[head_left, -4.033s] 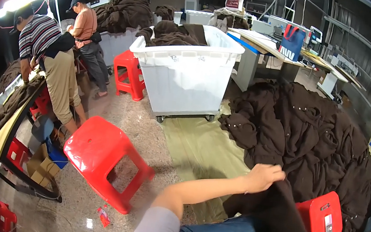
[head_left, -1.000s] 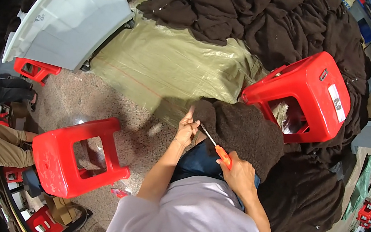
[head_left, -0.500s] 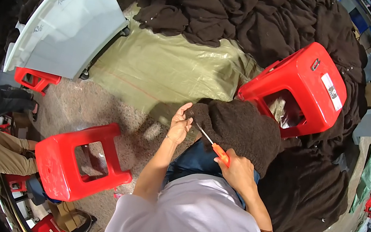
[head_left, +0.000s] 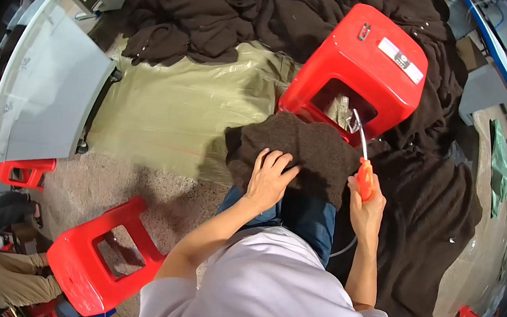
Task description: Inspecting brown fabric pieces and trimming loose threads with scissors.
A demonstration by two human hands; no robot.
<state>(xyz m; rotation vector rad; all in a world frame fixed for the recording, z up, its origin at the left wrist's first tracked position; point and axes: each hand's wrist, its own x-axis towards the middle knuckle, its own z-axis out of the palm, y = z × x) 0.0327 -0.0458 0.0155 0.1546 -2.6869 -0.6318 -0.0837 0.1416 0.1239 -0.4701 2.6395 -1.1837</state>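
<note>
Dark brown knitted fabric (head_left: 313, 151) lies across my lap over blue trousers. My left hand (head_left: 271, 180) rests on its near left part, open, palm down with fingers somewhat spread. Beside the right edge of this fabric, my right hand (head_left: 368, 212) is closed around the orange handle of a slim tool (head_left: 365, 177). Its metal shaft points up and away, with a bent tip overlapping the opening of the far red stool in the picture. A thin grey cord (head_left: 346, 247) curves below the right hand; where it joins is hidden.
A red plastic stool (head_left: 370, 65) stands ahead, another (head_left: 73, 263) at left. Piled brown fabric (head_left: 223, 5) spreads behind yellowish plastic sheeting (head_left: 169, 114) and down my right side. A wheeled pale bin (head_left: 50, 84) stands far left; a person's tan-trousered leg (head_left: 22, 282) is lower left.
My left hand has come down from the air onto the lap fabric. The right hand has carried the tool rightward and away, turning its tip upward. The view has shifted.
</note>
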